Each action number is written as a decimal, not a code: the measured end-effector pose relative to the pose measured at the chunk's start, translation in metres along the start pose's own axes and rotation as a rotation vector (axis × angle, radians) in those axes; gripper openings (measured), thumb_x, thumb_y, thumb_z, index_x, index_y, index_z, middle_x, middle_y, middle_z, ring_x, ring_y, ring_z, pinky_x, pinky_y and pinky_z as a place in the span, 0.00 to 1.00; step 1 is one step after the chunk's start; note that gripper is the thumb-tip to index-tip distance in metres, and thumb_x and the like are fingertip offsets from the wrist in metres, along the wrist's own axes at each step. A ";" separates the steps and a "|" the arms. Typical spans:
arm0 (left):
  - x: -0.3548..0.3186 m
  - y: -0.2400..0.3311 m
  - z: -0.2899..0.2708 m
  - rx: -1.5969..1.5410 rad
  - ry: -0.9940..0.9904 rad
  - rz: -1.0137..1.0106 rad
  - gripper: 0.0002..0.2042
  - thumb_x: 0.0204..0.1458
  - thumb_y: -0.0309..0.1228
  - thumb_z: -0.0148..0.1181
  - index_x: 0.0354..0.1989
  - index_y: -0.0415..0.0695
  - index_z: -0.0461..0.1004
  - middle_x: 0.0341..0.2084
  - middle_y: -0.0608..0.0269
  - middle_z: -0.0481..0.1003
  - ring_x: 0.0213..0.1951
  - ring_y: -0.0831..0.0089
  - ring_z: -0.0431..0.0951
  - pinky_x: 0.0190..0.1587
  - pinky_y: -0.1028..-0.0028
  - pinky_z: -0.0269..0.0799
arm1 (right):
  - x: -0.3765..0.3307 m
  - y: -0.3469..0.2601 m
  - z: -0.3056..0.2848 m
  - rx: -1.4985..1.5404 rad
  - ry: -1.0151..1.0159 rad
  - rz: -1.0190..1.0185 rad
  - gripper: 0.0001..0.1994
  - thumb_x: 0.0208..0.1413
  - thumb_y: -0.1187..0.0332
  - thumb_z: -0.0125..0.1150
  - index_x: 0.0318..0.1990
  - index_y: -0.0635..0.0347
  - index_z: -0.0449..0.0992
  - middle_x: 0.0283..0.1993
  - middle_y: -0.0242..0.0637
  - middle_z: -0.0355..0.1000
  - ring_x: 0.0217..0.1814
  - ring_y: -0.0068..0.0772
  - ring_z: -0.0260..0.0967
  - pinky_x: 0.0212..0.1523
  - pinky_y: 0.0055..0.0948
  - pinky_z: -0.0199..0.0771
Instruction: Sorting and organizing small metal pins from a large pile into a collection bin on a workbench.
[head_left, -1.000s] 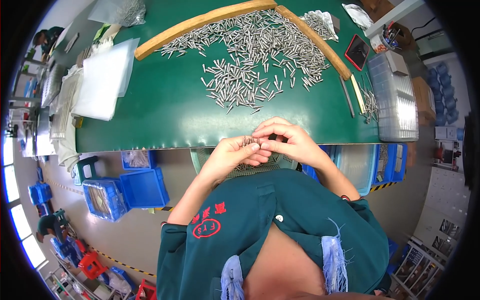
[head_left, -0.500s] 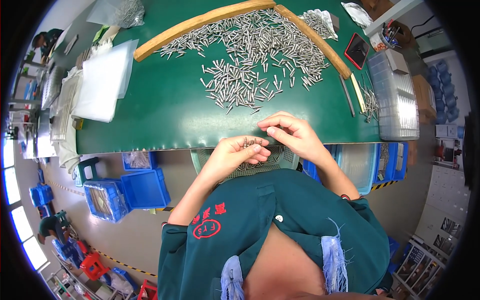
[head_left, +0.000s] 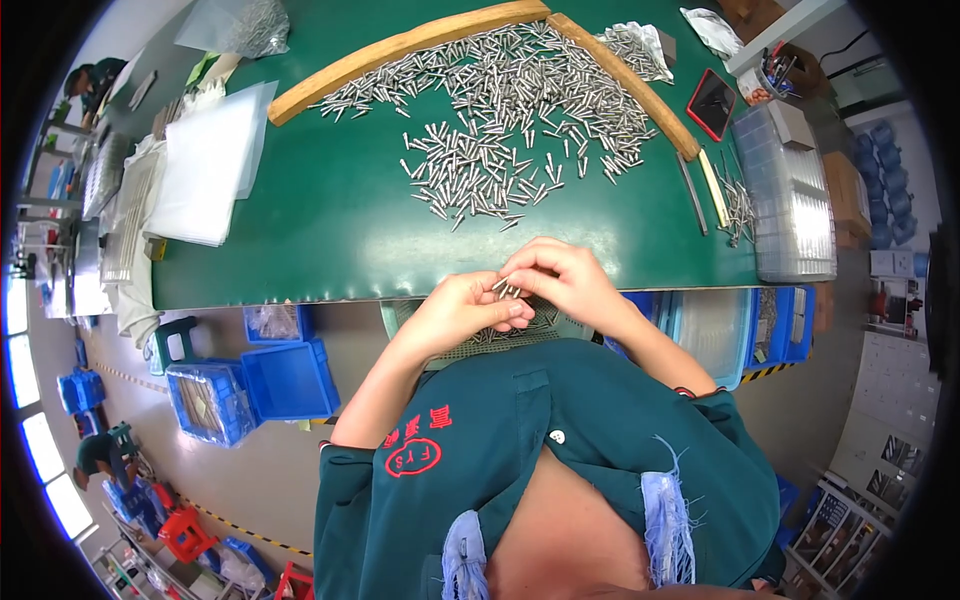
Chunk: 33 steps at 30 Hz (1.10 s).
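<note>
Several small silvery metal pins point(head_left: 508, 289) are in my left hand point(head_left: 465, 308), whose fingers curl around them near the table's front edge. The fingertips of my right hand point(head_left: 562, 280) pinch at these same pins, so both hands meet over them. Below my hands, partly covered by them, a pale green basket point(head_left: 570, 322) holds more of the metal pins. On the green table point(head_left: 330, 220) ahead lies a large heap of the same tapered pins point(head_left: 540, 85), with a smaller loose cluster on its near side.
Two wooden strips point(head_left: 400, 50) border the heap at the back. At right are a red-edged phone point(head_left: 712, 104), thin rods point(head_left: 738, 205) and clear plastic boxes point(head_left: 785, 200). Clear plastic sheets point(head_left: 205, 170) lie at left. Blue bins point(head_left: 290, 380) stand on the floor.
My right hand has moved left and inward, from beside my left hand onto the pins there. The left hand stays almost in place. The heap looks the same.
</note>
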<state>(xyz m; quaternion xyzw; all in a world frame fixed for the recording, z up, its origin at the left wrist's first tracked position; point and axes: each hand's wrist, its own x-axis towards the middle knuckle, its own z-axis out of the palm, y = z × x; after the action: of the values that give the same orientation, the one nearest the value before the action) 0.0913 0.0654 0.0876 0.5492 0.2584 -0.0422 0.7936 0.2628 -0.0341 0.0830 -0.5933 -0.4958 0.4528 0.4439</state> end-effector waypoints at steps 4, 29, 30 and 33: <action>-0.003 0.010 0.001 -0.101 -0.050 0.006 0.13 0.58 0.24 0.53 0.50 0.33 0.71 0.38 0.54 0.78 0.40 0.75 0.78 0.43 0.78 0.74 | 0.004 0.015 -0.005 0.882 -0.093 0.408 0.12 0.59 0.63 0.59 0.44 0.62 0.73 0.37 0.29 0.72 0.36 0.21 0.70 0.40 0.23 0.73; -0.014 0.003 -0.030 0.326 0.451 0.266 0.13 0.58 0.28 0.53 0.50 0.38 0.73 0.38 0.57 0.80 0.42 0.76 0.79 0.43 0.77 0.72 | -0.002 -0.001 -0.007 0.011 -0.205 -0.011 0.07 0.56 0.71 0.60 0.39 0.62 0.80 0.39 0.35 0.74 0.44 0.26 0.70 0.45 0.26 0.69; -0.012 0.005 -0.029 0.415 0.477 0.263 0.12 0.58 0.29 0.54 0.49 0.40 0.74 0.38 0.57 0.80 0.41 0.73 0.79 0.43 0.75 0.73 | 0.000 0.001 -0.009 0.007 -0.154 -0.022 0.07 0.56 0.71 0.60 0.39 0.61 0.80 0.40 0.35 0.74 0.44 0.26 0.70 0.46 0.26 0.69; 0.002 0.007 -0.023 0.671 0.556 0.322 0.11 0.56 0.29 0.55 0.47 0.43 0.75 0.37 0.58 0.79 0.38 0.66 0.80 0.41 0.70 0.73 | 0.009 -0.002 -0.019 -0.310 0.107 0.028 0.08 0.54 0.68 0.61 0.40 0.60 0.79 0.35 0.33 0.72 0.36 0.24 0.71 0.38 0.25 0.71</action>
<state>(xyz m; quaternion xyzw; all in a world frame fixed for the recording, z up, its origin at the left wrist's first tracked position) 0.0870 0.0889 0.0862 0.7993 0.3448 0.1489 0.4691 0.2817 -0.0266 0.0881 -0.6849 -0.5271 0.3446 0.3665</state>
